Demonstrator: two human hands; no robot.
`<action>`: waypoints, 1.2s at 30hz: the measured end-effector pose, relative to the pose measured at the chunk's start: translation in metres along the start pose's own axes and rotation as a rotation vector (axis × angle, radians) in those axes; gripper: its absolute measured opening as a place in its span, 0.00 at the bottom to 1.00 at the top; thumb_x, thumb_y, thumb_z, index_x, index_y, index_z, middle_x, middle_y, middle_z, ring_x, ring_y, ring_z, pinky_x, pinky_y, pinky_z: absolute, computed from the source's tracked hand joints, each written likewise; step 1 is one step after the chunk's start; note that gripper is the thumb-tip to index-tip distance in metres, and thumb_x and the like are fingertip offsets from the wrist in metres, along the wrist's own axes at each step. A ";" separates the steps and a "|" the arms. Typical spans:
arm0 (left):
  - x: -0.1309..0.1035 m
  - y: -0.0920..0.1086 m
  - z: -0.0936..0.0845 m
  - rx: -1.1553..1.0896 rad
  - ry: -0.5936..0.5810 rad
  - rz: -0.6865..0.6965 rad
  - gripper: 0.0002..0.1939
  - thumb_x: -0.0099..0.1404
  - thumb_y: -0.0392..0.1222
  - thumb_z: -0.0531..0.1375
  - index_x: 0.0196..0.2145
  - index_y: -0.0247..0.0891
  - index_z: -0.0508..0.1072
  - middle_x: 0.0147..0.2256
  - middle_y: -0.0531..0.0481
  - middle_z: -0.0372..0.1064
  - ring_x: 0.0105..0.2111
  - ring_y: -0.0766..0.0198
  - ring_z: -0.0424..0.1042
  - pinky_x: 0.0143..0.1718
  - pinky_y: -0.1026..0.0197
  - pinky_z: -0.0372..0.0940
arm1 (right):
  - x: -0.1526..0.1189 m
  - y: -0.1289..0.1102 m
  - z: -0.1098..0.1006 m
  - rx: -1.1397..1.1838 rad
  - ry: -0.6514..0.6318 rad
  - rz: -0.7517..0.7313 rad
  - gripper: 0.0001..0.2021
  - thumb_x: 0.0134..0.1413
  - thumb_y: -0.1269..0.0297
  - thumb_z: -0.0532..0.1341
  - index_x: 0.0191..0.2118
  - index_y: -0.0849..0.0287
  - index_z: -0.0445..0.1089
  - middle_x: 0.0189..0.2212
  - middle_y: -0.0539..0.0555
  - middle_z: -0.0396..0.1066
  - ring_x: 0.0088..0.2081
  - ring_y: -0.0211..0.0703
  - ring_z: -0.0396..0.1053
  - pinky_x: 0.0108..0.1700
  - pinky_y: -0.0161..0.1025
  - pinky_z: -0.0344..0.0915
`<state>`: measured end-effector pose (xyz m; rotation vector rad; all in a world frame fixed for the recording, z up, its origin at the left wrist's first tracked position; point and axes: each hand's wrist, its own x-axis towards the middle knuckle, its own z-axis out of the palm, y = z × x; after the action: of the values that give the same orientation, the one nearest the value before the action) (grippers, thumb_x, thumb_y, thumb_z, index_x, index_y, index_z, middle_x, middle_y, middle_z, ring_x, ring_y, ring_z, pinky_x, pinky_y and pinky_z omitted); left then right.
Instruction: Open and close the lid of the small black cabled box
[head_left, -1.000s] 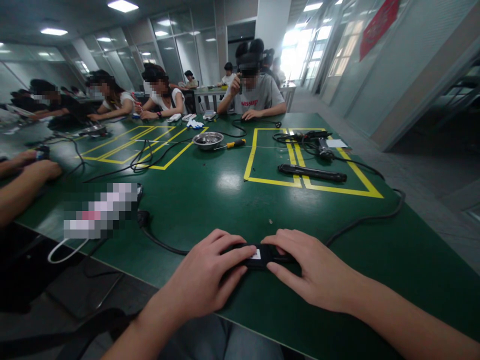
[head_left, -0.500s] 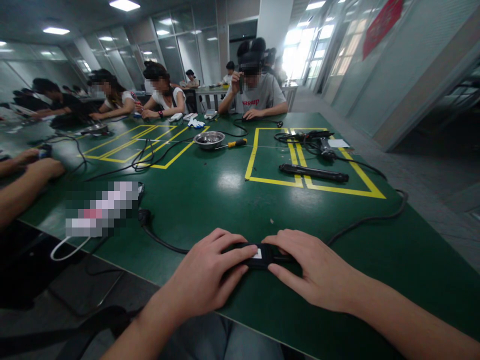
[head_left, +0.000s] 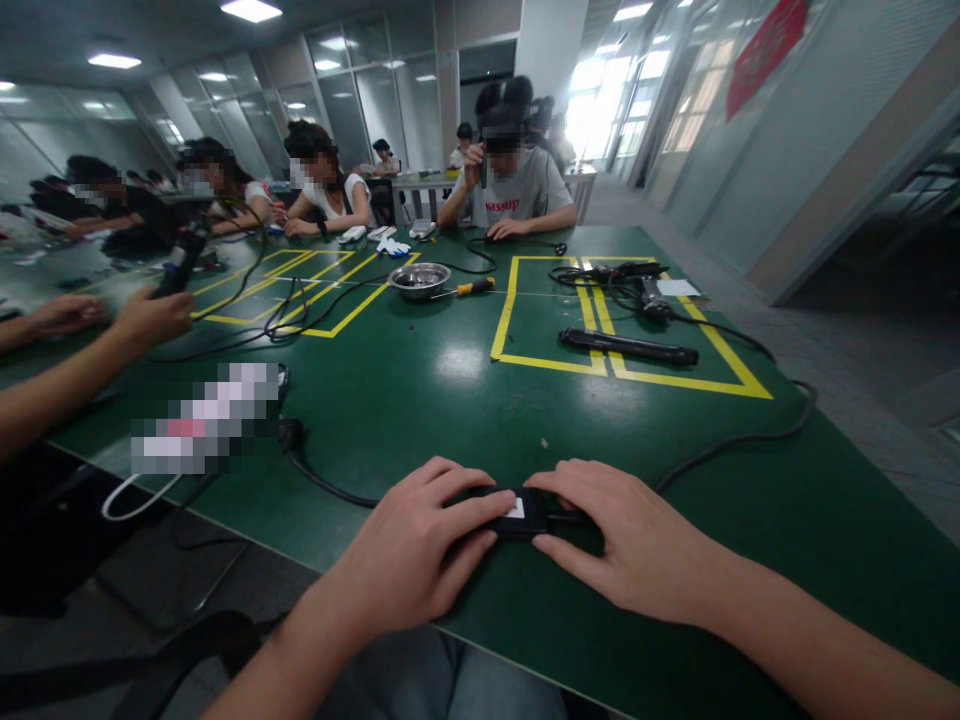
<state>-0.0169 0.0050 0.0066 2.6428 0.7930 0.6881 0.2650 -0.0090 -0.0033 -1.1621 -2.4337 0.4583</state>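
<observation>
A black box with a white label [head_left: 529,515], set in line on a black cable [head_left: 330,487], lies near the front edge of the table. My left hand [head_left: 420,535] is closed around its left part, with a fingertip on the label. At the other end, my right hand [head_left: 637,535] has its fingers and thumb around the black cable end [head_left: 571,518] where it meets the box. My palms hide part of both. From the right hand, more cable [head_left: 720,442] runs back to the right.
On the green table [head_left: 420,400] lie a blurred-out white object [head_left: 210,420], a metal bowl [head_left: 420,280], a yellow-handled screwdriver [head_left: 476,286], a black rod [head_left: 628,346] and a cable bundle [head_left: 611,275]. A co-worker's hand [head_left: 154,318] holds a dark tool at left. Others sit across.
The co-worker at left has raised the dark tool off the table, trailing its cord. My hands stay nearly still on the box and cable end.
</observation>
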 end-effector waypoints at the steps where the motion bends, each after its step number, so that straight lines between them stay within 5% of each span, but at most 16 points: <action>1: 0.000 0.000 0.000 0.003 0.001 -0.001 0.20 0.83 0.35 0.59 0.66 0.43 0.78 0.58 0.39 0.81 0.53 0.47 0.77 0.55 0.40 0.78 | 0.000 0.000 0.000 -0.002 -0.001 0.004 0.13 0.69 0.65 0.67 0.56 0.57 0.76 0.47 0.60 0.84 0.46 0.58 0.81 0.51 0.57 0.76; 36: 0.000 -0.002 0.002 0.014 0.032 0.034 0.19 0.82 0.34 0.61 0.66 0.44 0.77 0.58 0.41 0.81 0.52 0.47 0.77 0.52 0.43 0.77 | 0.000 0.000 -0.001 0.020 -0.009 0.018 0.13 0.69 0.65 0.67 0.56 0.57 0.77 0.44 0.58 0.82 0.44 0.57 0.80 0.49 0.55 0.74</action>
<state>-0.0167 0.0064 0.0036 2.6694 0.7658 0.7380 0.2654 -0.0088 -0.0024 -1.1764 -2.4233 0.4931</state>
